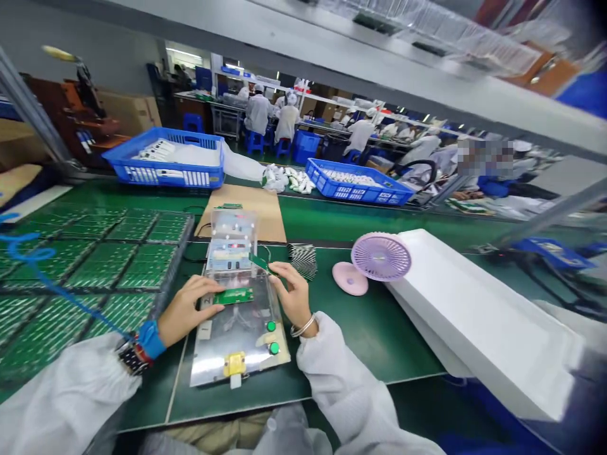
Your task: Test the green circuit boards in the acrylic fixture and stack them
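A small green circuit board is pinched between the thumb and fingers of my left hand, low over a metal test fixture. My right hand grips another narrow green circuit board, tilted, near the fixture's raised clear lid. Two green buttons sit at the fixture's lower right, and a yellow latch piece is at its front edge. Whether the left board touches the fixture is hard to tell.
Trays of green circuit boards fill the left side, crossed by a blue coiled cord. A pink fan and a white foam tray stand right. Behind are blue baskets, a cardboard sheet and a striped stack.
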Tool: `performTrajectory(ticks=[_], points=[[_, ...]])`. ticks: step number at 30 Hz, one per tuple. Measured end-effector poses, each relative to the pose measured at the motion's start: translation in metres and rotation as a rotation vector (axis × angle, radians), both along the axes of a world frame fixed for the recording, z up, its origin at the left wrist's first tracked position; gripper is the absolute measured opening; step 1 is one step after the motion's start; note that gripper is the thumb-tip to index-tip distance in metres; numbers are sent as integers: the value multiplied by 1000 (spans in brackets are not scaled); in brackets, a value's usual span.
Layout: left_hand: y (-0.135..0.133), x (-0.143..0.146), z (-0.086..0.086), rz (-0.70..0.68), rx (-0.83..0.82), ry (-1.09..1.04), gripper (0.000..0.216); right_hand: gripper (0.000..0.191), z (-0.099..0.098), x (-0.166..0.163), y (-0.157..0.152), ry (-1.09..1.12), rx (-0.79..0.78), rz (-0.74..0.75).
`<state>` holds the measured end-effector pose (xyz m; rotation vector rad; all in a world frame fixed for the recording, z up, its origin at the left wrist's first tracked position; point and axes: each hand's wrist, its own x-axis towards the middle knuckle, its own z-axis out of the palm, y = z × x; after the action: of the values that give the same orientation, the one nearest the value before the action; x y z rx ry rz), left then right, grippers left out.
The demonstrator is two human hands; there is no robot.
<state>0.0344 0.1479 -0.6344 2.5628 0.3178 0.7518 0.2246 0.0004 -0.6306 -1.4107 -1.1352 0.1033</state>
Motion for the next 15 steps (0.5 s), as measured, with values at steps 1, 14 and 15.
performTrajectory(ticks=[1, 14, 15], points=[[1, -1, 0, -4, 4, -7, 25, 23, 1, 2, -13, -72, 40, -124], [8, -1, -33, 68, -176, -62, 14, 27, 17, 178, -314, -504, -1034, -1076], [7, -1, -34, 78, -185, -59, 15, 23, 16, 180, -315, -524, -1039, -1061]])
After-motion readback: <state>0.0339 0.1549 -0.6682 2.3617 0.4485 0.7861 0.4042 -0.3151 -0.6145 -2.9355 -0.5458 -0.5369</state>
